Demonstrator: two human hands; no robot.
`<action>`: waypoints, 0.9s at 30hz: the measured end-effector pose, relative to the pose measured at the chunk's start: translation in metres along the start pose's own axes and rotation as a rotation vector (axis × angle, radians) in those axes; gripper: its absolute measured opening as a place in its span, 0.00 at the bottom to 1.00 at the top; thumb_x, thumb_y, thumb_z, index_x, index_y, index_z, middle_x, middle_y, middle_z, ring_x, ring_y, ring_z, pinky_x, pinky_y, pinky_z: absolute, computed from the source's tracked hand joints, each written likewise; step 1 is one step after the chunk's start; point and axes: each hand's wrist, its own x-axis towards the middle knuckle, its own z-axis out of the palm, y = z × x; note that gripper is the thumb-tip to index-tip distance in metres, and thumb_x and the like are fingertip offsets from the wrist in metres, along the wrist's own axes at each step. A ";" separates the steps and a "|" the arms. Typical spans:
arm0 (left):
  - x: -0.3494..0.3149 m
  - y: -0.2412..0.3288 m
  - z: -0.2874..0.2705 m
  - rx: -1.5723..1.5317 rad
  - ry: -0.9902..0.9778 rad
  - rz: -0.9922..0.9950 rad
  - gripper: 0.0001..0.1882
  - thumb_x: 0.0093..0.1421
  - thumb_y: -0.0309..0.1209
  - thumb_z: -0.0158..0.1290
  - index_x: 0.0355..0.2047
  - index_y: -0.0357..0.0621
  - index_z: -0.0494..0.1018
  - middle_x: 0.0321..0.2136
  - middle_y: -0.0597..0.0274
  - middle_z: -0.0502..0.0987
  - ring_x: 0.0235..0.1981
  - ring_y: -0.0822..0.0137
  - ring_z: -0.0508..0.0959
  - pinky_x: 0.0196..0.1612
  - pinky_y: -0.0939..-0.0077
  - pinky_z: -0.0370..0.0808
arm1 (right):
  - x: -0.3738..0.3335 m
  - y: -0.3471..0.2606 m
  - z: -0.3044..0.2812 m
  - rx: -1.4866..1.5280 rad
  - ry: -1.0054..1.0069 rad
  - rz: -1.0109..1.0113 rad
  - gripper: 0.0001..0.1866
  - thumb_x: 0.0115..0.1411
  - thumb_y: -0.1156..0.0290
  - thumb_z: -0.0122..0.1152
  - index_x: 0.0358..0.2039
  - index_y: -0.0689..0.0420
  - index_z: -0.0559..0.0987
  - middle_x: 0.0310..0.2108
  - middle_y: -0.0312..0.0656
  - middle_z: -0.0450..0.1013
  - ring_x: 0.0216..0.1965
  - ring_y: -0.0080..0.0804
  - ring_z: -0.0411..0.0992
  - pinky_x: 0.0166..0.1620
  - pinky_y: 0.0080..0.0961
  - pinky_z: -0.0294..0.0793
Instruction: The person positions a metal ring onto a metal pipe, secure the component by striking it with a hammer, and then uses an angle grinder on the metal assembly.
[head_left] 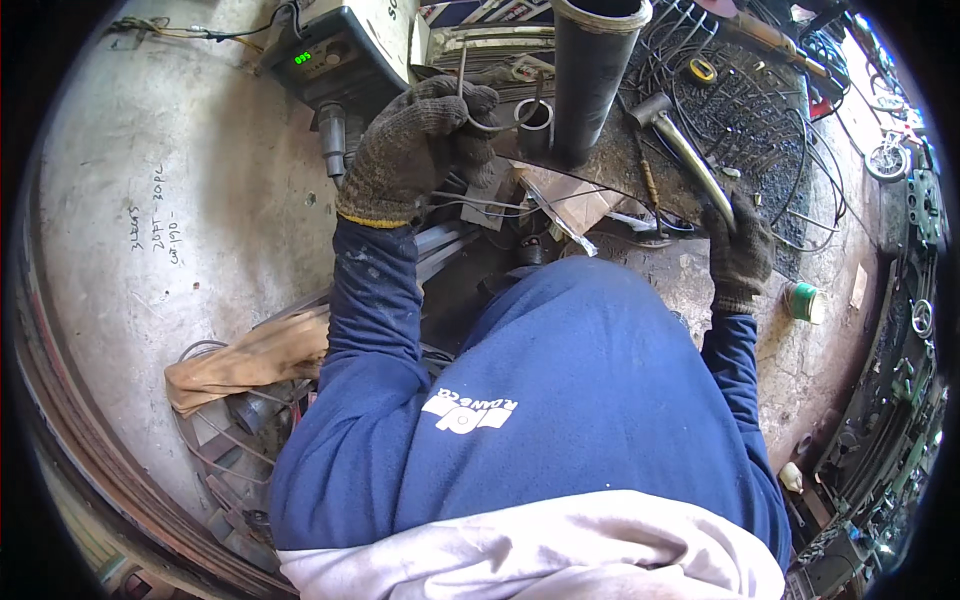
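Observation:
My left hand (pixel 425 145), in a dark knitted glove with a yellow cuff edge, is raised at upper centre. Its fingers close around a thin metal rod bent into a U (pixel 497 129), with both ends pointing up. Just beyond the rod are a short pipe's ring-shaped end (pixel 534 114) and a tall dark pipe (pixel 594 85) standing upright. On the right, my gloved right hand (pixel 740 250) grips a hammer (pixel 688 153) by the lower end of its metal handle. The hammer's head points up and left, over the dark work surface, apart from the bent rod.
A machine with a lit green display (pixel 330 62) stands at upper left. Several bent rods (pixel 745 125), cables and a yellow tape measure (pixel 702 71) lie at upper right. A green roll (pixel 803 302) is right of my right hand; tan cloth (pixel 250 362) lies lower left.

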 end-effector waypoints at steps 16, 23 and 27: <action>-0.001 -0.002 -0.002 -0.017 -0.113 0.049 0.20 0.70 0.39 0.53 0.53 0.34 0.75 0.47 0.45 0.81 0.41 0.55 0.84 0.38 0.59 0.84 | -0.003 0.010 0.009 -0.031 0.121 -0.091 0.28 0.58 0.46 0.69 0.53 0.50 0.81 0.41 0.48 0.79 0.41 0.50 0.78 0.45 0.44 0.76; -0.011 -0.012 0.035 0.194 -0.042 0.014 0.15 0.65 0.33 0.62 0.51 0.41 0.78 0.41 0.57 0.82 0.40 0.62 0.82 0.41 0.68 0.82 | -0.013 0.004 0.001 0.083 0.345 -0.049 0.27 0.57 0.60 0.73 0.55 0.56 0.78 0.50 0.49 0.78 0.50 0.45 0.75 0.52 0.43 0.76; -0.023 -0.033 0.062 0.780 -0.054 -0.048 0.14 0.62 0.29 0.64 0.47 0.40 0.81 0.38 0.59 0.82 0.38 0.66 0.81 0.40 0.71 0.80 | -0.023 -0.046 -0.019 0.281 0.345 -0.217 0.27 0.59 0.70 0.70 0.58 0.59 0.74 0.49 0.49 0.78 0.48 0.40 0.77 0.53 0.37 0.77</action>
